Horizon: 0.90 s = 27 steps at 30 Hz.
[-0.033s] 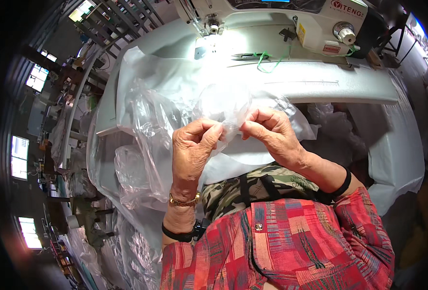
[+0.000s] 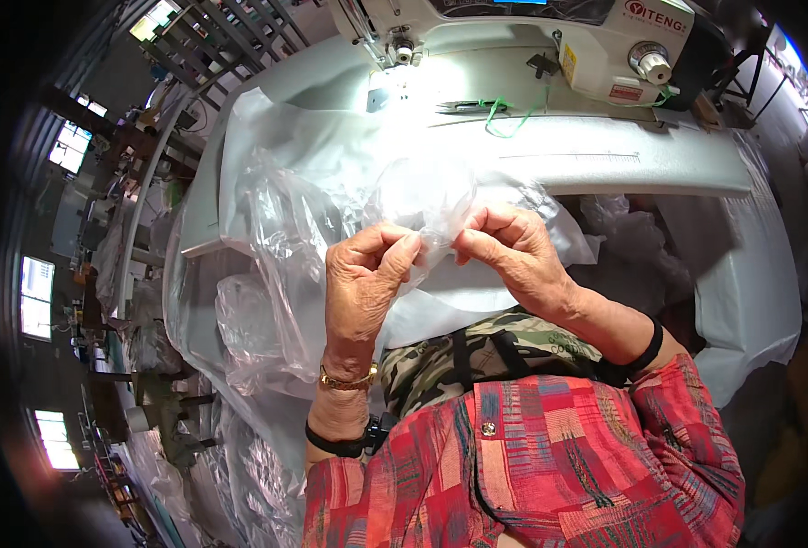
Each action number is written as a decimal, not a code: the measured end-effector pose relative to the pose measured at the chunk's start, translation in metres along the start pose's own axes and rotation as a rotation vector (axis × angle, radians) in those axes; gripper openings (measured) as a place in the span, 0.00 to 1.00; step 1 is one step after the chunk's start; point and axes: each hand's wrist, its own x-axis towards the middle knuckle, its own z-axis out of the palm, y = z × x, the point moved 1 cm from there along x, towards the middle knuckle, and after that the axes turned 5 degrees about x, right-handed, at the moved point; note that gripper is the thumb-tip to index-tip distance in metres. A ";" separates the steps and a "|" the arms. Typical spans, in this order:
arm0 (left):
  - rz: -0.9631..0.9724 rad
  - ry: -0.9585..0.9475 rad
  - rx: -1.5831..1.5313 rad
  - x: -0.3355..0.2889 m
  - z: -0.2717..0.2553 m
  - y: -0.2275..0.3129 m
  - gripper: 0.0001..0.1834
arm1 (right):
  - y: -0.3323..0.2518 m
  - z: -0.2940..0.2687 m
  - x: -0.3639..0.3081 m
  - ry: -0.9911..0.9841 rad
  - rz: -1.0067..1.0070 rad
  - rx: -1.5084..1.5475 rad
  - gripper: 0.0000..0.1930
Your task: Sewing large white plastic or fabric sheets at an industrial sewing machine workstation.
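Observation:
Between my two hands is a piece of clear plastic sheeting [image 2: 442,217], pinched along its edge near the front of the sewing table. My left hand [image 2: 367,269] is closed, thumb against fingertips, on the sheeting. Just to the right, my right hand [image 2: 514,251] pinches the same plastic between thumb and index finger. More of the crumpled, shiny film spreads to the left over the table. Beyond my hands stands a white sewing machine [image 2: 514,50], its lamp lighting the needle area so brightly that details there wash out.
Thread snips [image 2: 472,107] with a green cord lie on the machine bed [image 2: 605,151], right of the needle. A small dark piece [image 2: 542,65] sits behind them. Bunched plastic [image 2: 632,233] hangs below the bed's right side. A cluttered work area [image 2: 139,365] lies at far left.

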 end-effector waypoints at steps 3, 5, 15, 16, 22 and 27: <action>0.049 0.013 -0.044 0.001 0.003 0.000 0.07 | 0.000 0.002 0.000 -0.019 -0.023 -0.047 0.09; 0.067 0.069 -0.065 0.002 0.003 0.000 0.07 | 0.000 0.002 0.000 0.004 -0.010 -0.053 0.08; 0.078 0.726 -0.263 0.013 -0.140 0.016 0.09 | -0.016 -0.063 -0.036 0.303 -0.091 -0.492 0.09; 0.128 0.796 -0.247 0.013 -0.167 0.021 0.08 | -0.018 -0.074 -0.046 0.352 -0.122 -0.565 0.10; 0.188 0.867 0.177 0.024 -0.308 0.066 0.10 | -0.010 -0.133 -0.117 0.565 -0.070 -0.952 0.10; 0.319 0.873 0.159 0.046 -0.339 0.092 0.11 | 0.011 -0.161 -0.146 0.671 -0.011 -0.828 0.12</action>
